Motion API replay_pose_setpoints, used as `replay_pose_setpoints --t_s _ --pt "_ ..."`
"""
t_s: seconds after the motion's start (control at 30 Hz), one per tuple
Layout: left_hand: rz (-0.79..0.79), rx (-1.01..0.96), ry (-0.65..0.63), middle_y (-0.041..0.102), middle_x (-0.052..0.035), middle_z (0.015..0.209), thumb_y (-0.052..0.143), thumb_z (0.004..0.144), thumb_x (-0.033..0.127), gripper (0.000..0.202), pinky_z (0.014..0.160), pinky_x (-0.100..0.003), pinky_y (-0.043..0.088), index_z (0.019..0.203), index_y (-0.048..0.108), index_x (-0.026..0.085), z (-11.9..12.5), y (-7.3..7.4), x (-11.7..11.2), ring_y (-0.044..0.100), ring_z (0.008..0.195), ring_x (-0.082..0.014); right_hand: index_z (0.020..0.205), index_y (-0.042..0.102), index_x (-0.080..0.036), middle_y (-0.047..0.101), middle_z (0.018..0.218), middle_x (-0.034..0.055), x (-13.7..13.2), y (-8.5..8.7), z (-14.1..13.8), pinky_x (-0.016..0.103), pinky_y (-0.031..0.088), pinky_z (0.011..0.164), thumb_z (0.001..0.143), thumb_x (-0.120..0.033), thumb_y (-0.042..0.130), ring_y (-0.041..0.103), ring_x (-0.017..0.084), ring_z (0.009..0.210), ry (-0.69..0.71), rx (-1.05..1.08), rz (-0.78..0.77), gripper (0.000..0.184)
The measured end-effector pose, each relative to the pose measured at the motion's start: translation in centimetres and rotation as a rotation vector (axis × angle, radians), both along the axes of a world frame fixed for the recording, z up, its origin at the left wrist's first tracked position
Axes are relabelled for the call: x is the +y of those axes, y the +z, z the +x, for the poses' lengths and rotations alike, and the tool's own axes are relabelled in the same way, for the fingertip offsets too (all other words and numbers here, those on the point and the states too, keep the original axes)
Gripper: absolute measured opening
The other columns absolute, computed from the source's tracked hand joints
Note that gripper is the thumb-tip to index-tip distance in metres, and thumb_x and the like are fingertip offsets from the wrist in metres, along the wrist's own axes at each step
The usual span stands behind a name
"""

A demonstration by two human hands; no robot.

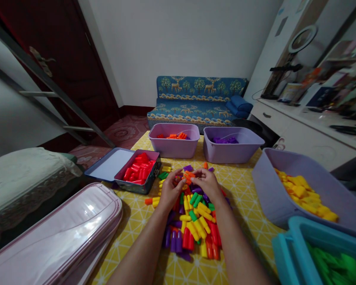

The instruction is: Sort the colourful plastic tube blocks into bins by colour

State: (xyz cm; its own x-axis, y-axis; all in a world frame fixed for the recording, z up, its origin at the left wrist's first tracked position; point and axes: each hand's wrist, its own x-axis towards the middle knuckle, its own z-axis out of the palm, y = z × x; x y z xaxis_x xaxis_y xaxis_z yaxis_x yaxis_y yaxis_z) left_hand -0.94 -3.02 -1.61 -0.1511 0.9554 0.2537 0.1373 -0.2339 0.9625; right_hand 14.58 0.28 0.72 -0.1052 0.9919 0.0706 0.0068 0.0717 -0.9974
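Note:
My left hand and my right hand meet over the far part of a mixed pile on the table. Between their fingertips are orange plastic caps, short tube-like pieces; my fingers hide part of them. Both hands have curled fingers closed on these pieces. Below and around lie yellow caps, green caps, purple caps and red caps, jumbled together. Some yellow and green pieces lie just left of my left hand.
An open tin holds red caps. Lilac bins stand behind, one with orange pieces, one with purple. At right, a lilac bin holds yellow pieces and a teal bin green ones. Pink lids lie at left.

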Motion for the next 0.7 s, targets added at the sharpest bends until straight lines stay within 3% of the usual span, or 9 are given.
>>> replay_pose_setpoints --t_s 0.17,0.27,0.4,0.57,0.7 --pt "-0.027 -0.008 -0.041 0.071 -0.0081 0.092 0.068 0.076 0.03 0.033 0.07 -0.025 0.052 0.105 0.066 0.014 0.0 0.0 0.0 0.065 0.077 -0.0162 0.084 0.067 -0.017 0.07 0.081 0.0044 -0.1 -0.5 -0.1 0.03 0.052 0.07 0.065 -0.033 0.075 0.065 0.018 0.075 0.077 -0.026 0.037 0.026" --pt "-0.028 -0.085 -0.053 0.071 -0.0071 0.09 0.068 0.075 0.03 0.031 0.07 -0.025 0.052 0.101 0.066 0.014 0.0 -0.3 0.0 0.065 0.076 -0.0153 0.084 0.068 -0.017 0.071 0.083 0.0055 0.0 -0.7 0.1 0.03 0.052 0.073 0.068 -0.041 0.073 0.065 0.018 0.077 0.008 0.019 0.04 0.03" --pt "-0.027 -0.142 -0.005 0.068 -0.0055 0.09 0.067 0.076 0.03 0.04 0.069 -0.023 0.052 0.113 0.061 0.015 0.0 -0.3 -0.1 0.065 0.076 -0.0141 0.08 0.068 -0.016 0.07 0.077 0.0056 0.5 -1.4 0.6 0.03 0.053 0.065 0.063 -0.047 0.076 0.065 0.017 0.07 -0.132 0.145 -0.041 0.036" --pt "-0.035 -0.231 0.022 0.062 -0.0008 0.084 0.066 0.077 0.033 0.048 0.059 -0.02 0.052 0.122 0.058 0.019 0.1 0.7 -0.6 0.061 0.066 -0.0102 0.08 0.064 -0.02 0.068 0.074 0.0006 1.4 -2.4 1.7 0.025 0.055 0.067 0.054 -0.03 0.083 0.066 0.013 0.071 -0.322 0.45 -0.148 0.034" --pt "-0.046 -0.235 0.027 0.061 0.0003 0.081 0.068 0.074 0.035 0.042 0.055 -0.021 0.053 0.112 0.066 0.018 -0.2 1.6 -1.0 0.057 0.056 -0.0075 0.079 0.062 -0.02 0.068 0.077 0.0004 1.6 -2.6 2.5 0.025 0.057 0.071 0.055 -0.025 0.082 0.066 0.012 0.074 -0.3 0.632 -0.138 0.031"
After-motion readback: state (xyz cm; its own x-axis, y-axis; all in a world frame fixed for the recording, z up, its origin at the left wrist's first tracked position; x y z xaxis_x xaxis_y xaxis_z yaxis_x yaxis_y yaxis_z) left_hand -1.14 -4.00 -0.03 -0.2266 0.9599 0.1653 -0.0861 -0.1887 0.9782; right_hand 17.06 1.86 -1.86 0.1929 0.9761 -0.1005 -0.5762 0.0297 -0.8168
